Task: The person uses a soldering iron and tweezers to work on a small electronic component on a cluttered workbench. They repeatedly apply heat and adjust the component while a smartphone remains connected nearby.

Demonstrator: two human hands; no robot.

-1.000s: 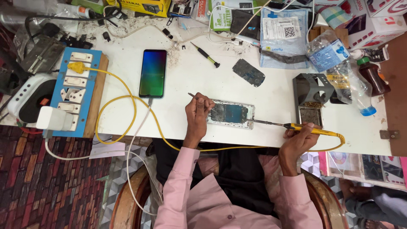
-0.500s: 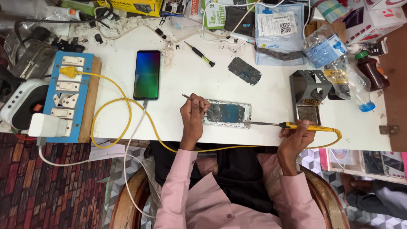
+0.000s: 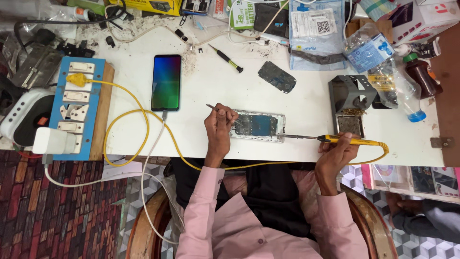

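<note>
Head view: our left hand (image 3: 219, 128) grips tweezers (image 3: 214, 108), right hand (image 3: 338, 152) the soldering iron (image 3: 330, 139); opened phone (image 3: 257, 125) mid-repair, unclosed.

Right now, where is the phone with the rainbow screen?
In the head view, the phone with the rainbow screen lies flat on the white table, left of the left hand, beside the blue switch board.

The soldering iron (image 3: 335, 139) in the right hand (image 3: 335, 156) had a glossy yellow plastic grip and a dull metal shaft. Under the left hand (image 3: 219, 129), the opened phone (image 3: 258, 125) showed bare matt circuit board in a pale plastic frame; the hand held thin metal tweezers (image 3: 213, 107). Beyond it lay a smartphone (image 3: 166, 82) with glossy glass. The table (image 3: 306, 105) looked smooth, white and laminated. Past the right hand stood a grey metal stand (image 3: 350, 91) and a clear plastic bottle (image 3: 383, 72). The sleeves were soft pink cloth.
</note>
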